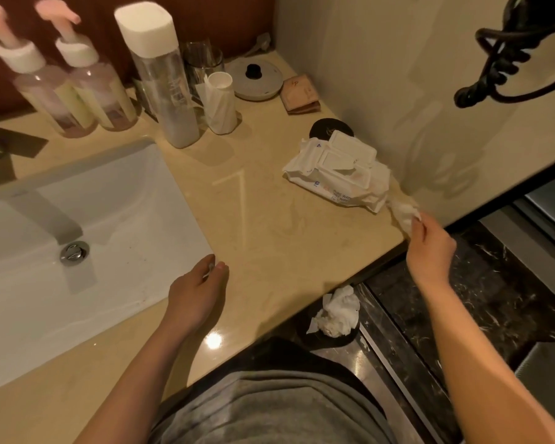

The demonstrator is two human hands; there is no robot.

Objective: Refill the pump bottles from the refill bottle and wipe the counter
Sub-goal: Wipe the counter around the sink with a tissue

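Observation:
Two clear pump bottles [50, 91] [101, 84] with pink pumps stand at the back left of the beige counter [269, 238]. To their right stands the tall clear refill bottle [165, 81] with a white cap. My right hand [430, 248] pinches a crumpled white wipe [404, 214] at the counter's right edge, beside a pack of wet wipes [340, 174]. My left hand [199, 293] rests near the sink corner, fingers curled round a small scrap I cannot identify.
A white sink [77, 251] with a drain fills the left. Glasses [202, 62], a wrapped paper cup [220, 104], a round lid [257, 78], sachets [300, 94] and a black coaster [321, 129] sit at the back. A bin [334, 331] with used wipes stands below. A black coiled cord [510, 59] hangs on the right wall.

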